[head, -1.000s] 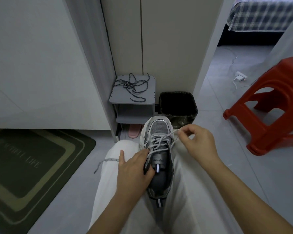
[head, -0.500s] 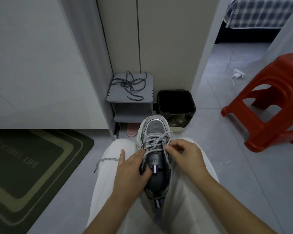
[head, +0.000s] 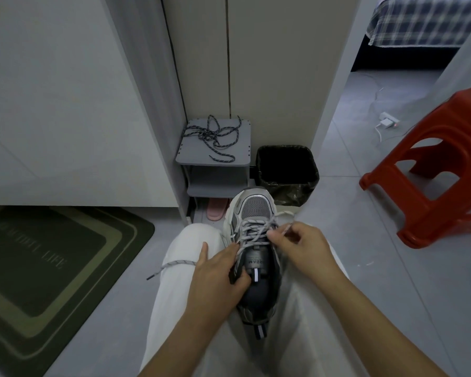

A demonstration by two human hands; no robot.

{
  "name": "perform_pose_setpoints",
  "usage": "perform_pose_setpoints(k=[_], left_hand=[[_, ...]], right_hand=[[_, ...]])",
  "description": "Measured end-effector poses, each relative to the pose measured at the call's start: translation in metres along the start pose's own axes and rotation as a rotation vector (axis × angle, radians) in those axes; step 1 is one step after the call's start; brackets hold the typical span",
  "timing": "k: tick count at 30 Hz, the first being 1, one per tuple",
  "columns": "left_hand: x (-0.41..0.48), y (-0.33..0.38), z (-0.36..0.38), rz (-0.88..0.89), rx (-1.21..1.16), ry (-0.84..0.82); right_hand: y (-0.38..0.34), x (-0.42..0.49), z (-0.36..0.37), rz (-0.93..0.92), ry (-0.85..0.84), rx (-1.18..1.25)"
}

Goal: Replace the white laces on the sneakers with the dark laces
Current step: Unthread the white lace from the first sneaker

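Grey sneaker [head: 256,208] sat centre frame, white lace [head: 252,232] threaded. Left hand [head: 215,278] gripped collar; right hand [head: 305,248] pinched white lace at eyelets. Unlacing step, seemingly; next, draw strand out. Dark laces [head: 215,136] lay upper centre.

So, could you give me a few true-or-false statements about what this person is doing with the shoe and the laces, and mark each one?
1. The dark laces lie on the grey shelf. True.
2. The sneaker stands on the floor. False: it lies on the person's lap, gripped by the left hand.
3. The right hand pinches the white lace near the upper eyelets. True.
4. The white lace is fully out of the sneaker. False: it is threaded through the eyelets, with one end trailing over the left thigh.
5. The red stool stands on the person's left. False: it stands on their right.
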State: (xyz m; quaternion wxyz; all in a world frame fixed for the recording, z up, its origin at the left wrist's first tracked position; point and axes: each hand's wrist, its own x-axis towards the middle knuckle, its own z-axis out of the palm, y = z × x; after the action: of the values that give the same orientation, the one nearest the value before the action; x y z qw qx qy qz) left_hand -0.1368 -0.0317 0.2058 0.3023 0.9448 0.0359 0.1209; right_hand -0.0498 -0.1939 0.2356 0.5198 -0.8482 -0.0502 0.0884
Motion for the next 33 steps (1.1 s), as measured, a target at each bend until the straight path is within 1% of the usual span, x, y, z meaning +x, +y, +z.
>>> perform_pose_setpoints(k=[1,3,6,7,10,12,15,16,19,21,23,26,27,29,30,32,33], left_hand=[[0.000,0.000,0.000,-0.002,0.003,-0.002],[0.000,0.000,0.000,0.002,0.011,-0.002],[0.000,0.000,0.000,0.006,-0.001,0.030],[0.000,0.000,0.000,0.004,-0.009,0.048],[0.000,0.006,-0.003,-0.006,-0.032,0.081],[-0.001,0.011,-0.006,-0.023,-0.046,0.092],[-0.001,0.011,-0.007,-0.047,-0.046,0.093],[-0.001,0.010,-0.008,-0.054,-0.042,0.076],[0.001,0.007,-0.006,-0.056,-0.040,0.021],[0.002,0.006,-0.005,-0.050,-0.029,0.023],[0.002,0.006,-0.005,-0.040,-0.023,0.034],[0.002,0.007,-0.005,-0.037,-0.030,0.034],[0.002,0.007,-0.005,-0.038,-0.032,0.034],[0.002,0.006,-0.005,-0.049,-0.033,0.024],[0.002,0.006,-0.005,-0.051,-0.029,0.018],[0.003,0.007,-0.007,-0.048,-0.026,0.017],[0.003,0.007,-0.008,-0.046,-0.027,0.022]], right_hand=[[0.001,-0.002,0.000,-0.001,-0.011,-0.006],[0.004,-0.002,0.001,-0.009,0.020,-0.015],[0.007,0.000,0.001,-0.040,0.068,-0.129],[0.007,0.001,0.000,-0.033,0.092,-0.095],[0.007,0.006,-0.004,0.027,0.168,0.192],[0.004,0.006,-0.005,0.013,0.134,0.234],[0.005,0.000,-0.001,-0.041,0.002,0.073],[0.008,-0.001,0.000,-0.065,-0.004,0.005],[0.010,-0.004,0.000,-0.142,0.064,-0.118],[0.009,-0.003,-0.001,-0.143,0.086,-0.192],[0.011,-0.001,-0.003,-0.101,0.104,-0.168],[0.014,0.002,-0.002,-0.022,0.162,0.060],[0.014,0.002,-0.001,-0.016,0.160,0.088],[0.013,0.000,0.002,-0.039,0.091,0.049],[0.013,-0.001,0.002,-0.065,0.058,-0.012],[0.014,-0.004,0.002,-0.122,0.049,-0.149],[0.014,-0.004,0.001,-0.140,0.065,-0.176]])
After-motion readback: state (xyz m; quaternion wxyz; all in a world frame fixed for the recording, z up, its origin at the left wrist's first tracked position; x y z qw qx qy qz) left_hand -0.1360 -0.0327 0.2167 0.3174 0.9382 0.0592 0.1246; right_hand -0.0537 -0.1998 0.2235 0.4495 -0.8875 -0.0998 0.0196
